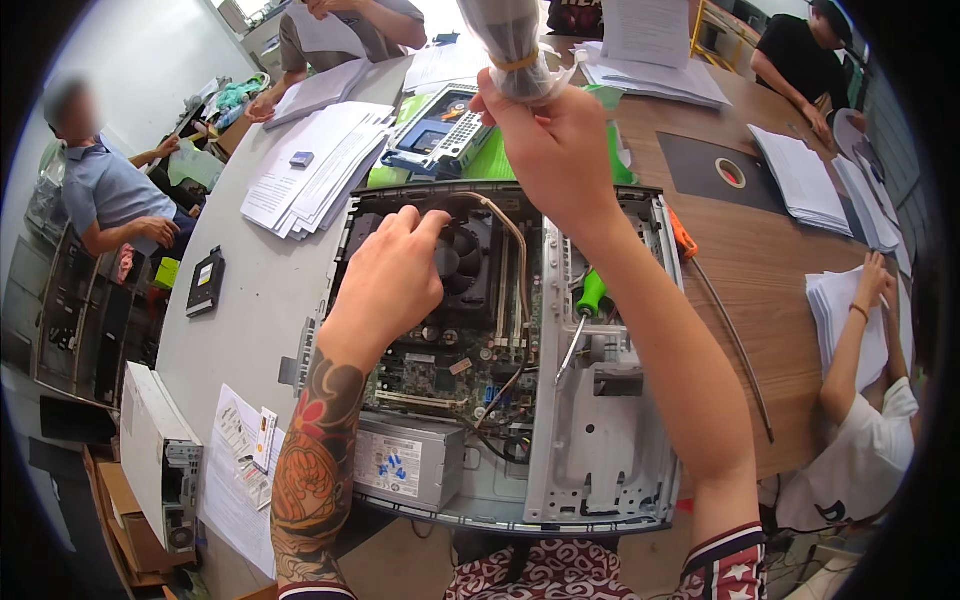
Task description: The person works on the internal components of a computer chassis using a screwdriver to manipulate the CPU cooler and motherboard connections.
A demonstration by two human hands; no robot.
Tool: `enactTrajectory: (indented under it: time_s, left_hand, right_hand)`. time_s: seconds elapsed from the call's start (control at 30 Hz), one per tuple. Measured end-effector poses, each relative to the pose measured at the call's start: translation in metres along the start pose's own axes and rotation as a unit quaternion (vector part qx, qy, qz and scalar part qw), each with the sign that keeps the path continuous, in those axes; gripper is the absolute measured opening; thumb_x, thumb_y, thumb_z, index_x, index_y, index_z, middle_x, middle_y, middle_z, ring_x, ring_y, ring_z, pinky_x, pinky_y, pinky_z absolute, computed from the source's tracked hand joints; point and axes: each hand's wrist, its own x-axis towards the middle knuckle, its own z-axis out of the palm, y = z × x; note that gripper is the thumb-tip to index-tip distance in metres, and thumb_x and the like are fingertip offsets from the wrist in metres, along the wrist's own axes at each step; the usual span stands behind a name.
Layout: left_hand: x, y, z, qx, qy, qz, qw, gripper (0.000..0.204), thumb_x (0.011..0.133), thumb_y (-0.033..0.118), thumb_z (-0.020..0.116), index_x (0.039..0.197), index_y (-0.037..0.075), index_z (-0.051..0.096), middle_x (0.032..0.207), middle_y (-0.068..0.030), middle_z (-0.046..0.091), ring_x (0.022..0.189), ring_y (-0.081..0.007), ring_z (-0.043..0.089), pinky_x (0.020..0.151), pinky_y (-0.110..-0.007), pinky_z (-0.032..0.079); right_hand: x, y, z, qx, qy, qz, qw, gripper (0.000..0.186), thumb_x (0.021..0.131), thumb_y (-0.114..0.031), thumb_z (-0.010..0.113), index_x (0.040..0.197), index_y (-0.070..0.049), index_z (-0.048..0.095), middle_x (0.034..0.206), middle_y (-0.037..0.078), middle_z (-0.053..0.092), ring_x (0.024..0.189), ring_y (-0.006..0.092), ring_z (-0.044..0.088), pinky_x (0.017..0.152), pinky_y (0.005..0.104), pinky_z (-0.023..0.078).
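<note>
An opened desktop computer case (pixel 620 480) lies before me, with a motherboard (pixel 440 375), a power supply (pixel 400 450) and a black cooling fan (pixel 462 262). My left hand (pixel 390 275) is over the fan's left side, fingers curled at its housing; the thumb is hidden. My right hand (pixel 545 150) is raised above the case, closed around a grey cylindrical object (pixel 500 35) in clear plastic with a band round it. A green-handled screwdriver (pixel 592 292) rests in the case, and a long orange-handled one (pixel 685 235) is at its right.
Paper stacks (pixel 300 170) and a metal drive cage (pixel 430 130) lie behind the case. Co-workers stand or sit at left (pixel 120 190), back (pixel 390 20), back right (pixel 790 60) and right (pixel 850 460). A black drive (pixel 205 280) and a computer tower (pixel 150 450) are at left.
</note>
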Motion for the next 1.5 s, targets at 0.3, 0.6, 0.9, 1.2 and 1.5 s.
enactTrajectory:
  time_s: [0.3,0.6,0.9,1.2,1.5]
  left_hand:
    - [0.009,0.010,-0.013,-0.323,-0.067,0.035,0.943,0.021,0.065,-0.011,0.045,0.063,-0.002,0.065,0.081,-0.0073,0.050,0.069,-0.0176,0.048,0.058,-0.028,0.036]
    - [0.002,-0.006,0.000,-0.148,-0.014,0.015,0.989,0.027,0.081,-0.004,0.049,0.101,-0.001,0.067,0.087,-0.0142,0.053,0.073,-0.0277,0.054,0.068,-0.037,0.045]
    - [0.004,-0.004,0.005,-0.118,-0.037,-0.028,0.992,0.027,0.084,0.004,0.050,0.106,-0.001,0.064,0.097,-0.0182,0.057,0.087,-0.0364,0.061,0.079,-0.044,0.050]
    - [0.006,0.007,0.002,-0.107,-0.031,-0.020,0.994,0.028,0.084,0.008,0.051,0.109,0.002,0.063,0.103,-0.0182,0.060,0.091,-0.0377,0.063,0.082,-0.047,0.051]
    - [0.009,0.018,0.008,-0.229,-0.013,0.060,0.972,0.025,0.084,-0.006,0.047,0.102,-0.002,0.064,0.090,-0.0128,0.060,0.067,-0.0228,0.056,0.064,-0.033,0.045]
  right_hand:
    - [0.006,0.000,-0.002,0.034,0.024,-0.016,0.999,0.022,0.088,-0.019,0.064,0.081,0.001,0.069,0.057,0.006,0.059,0.053,0.0092,0.051,0.052,0.0289,0.040]
    - [0.011,-0.002,-0.008,0.037,0.047,0.027,0.998,0.030,0.091,-0.025,0.064,0.078,0.001,0.071,0.060,0.004,0.063,0.055,0.0062,0.055,0.052,0.0252,0.039]
    - [0.029,-0.008,-0.043,0.078,0.098,0.063,0.990,0.029,0.093,-0.026,0.062,0.083,0.000,0.071,0.069,0.004,0.065,0.048,0.0053,0.047,0.046,0.0227,0.034]
    - [0.010,-0.034,-0.093,0.053,0.050,0.137,0.988,0.029,0.093,-0.026,0.064,0.084,0.001,0.069,0.069,0.004,0.061,0.043,0.0044,0.036,0.043,0.0224,0.024]
    - [-0.008,-0.062,-0.129,0.157,0.072,0.115,0.978,0.025,0.092,-0.023,0.064,0.086,0.001,0.068,0.072,0.005,0.061,0.046,0.0038,0.031,0.045,0.0229,0.022]
